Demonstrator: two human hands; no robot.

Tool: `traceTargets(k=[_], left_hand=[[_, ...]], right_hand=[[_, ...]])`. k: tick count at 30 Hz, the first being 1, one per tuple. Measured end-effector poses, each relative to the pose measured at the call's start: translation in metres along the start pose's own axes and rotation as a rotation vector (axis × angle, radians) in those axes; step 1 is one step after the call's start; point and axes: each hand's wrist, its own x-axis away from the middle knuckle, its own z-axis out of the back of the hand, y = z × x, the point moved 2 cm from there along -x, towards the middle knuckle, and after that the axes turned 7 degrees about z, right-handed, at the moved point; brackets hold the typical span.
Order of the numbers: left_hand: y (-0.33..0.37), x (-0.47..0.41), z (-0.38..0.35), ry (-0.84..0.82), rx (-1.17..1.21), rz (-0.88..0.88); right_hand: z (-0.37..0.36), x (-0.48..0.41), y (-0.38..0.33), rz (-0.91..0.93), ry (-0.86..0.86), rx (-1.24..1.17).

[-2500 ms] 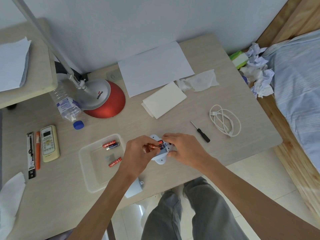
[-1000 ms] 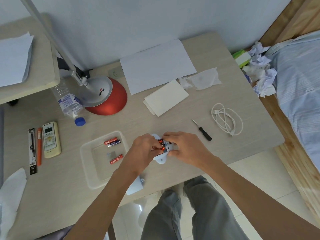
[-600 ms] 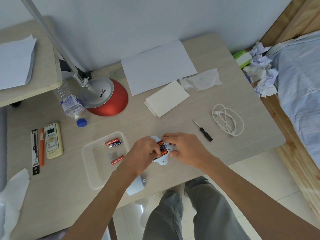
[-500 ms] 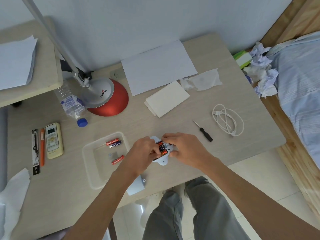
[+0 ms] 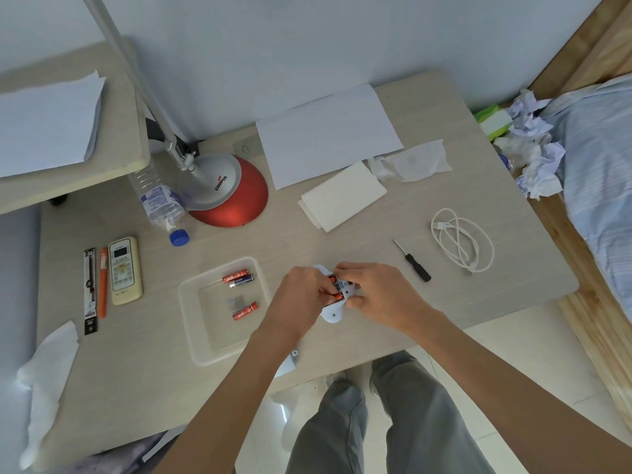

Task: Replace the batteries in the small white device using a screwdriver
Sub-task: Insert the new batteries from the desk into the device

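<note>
The small white device [image 5: 332, 313] lies on the desk near the front edge, its open back showing orange batteries [image 5: 336, 291]. My left hand [image 5: 301, 302] has its fingers curled onto those batteries from the left. My right hand [image 5: 374, 295] grips the device's right side with curled fingers. The black screwdriver [image 5: 414, 263] lies free on the desk, right of my hands. Three spare batteries [image 5: 238, 279] rest in a clear plastic tray [image 5: 201, 340] to the left. The device's cover [image 5: 286, 365] peeks out under my left forearm at the desk edge.
A red lamp base [image 5: 227, 191], a lying water bottle [image 5: 159, 201], a remote [image 5: 123, 270] and pens [image 5: 102, 282] sit at the left. Papers [image 5: 328, 133], a folded napkin [image 5: 342, 196] and a white cable [image 5: 461, 239] lie behind and to the right. A bed [image 5: 602, 159] borders the right side.
My left hand brought an orange battery to the device and now presses it into the compartment. The right hand stayed on the device. The screwdriver has not moved.
</note>
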Motion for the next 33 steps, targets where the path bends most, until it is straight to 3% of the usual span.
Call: traceTargets(k=[16, 22, 26, 33], left_hand=[[-0.023, 0.005, -0.011, 0.143, 0.107, -0.172], [-0.022, 0.066, 0.019, 0.49, 0.166, -0.159], [-0.052, 0.12, 0.016, 0.466, 0.078, -0.073], [-0.09, 0.153, -0.025, 0.367, -0.156, -0.104]], right_hand=[[0.004, -0.001, 0.003, 0.021, 0.004, -0.082], [0.006, 0.003, 0.002, 0.012, 0.0, -0.038], [0.009, 0.004, 0.0, 0.005, -0.004, -0.033], [0.013, 0.004, -0.004, -0.016, 0.006, -0.048]])
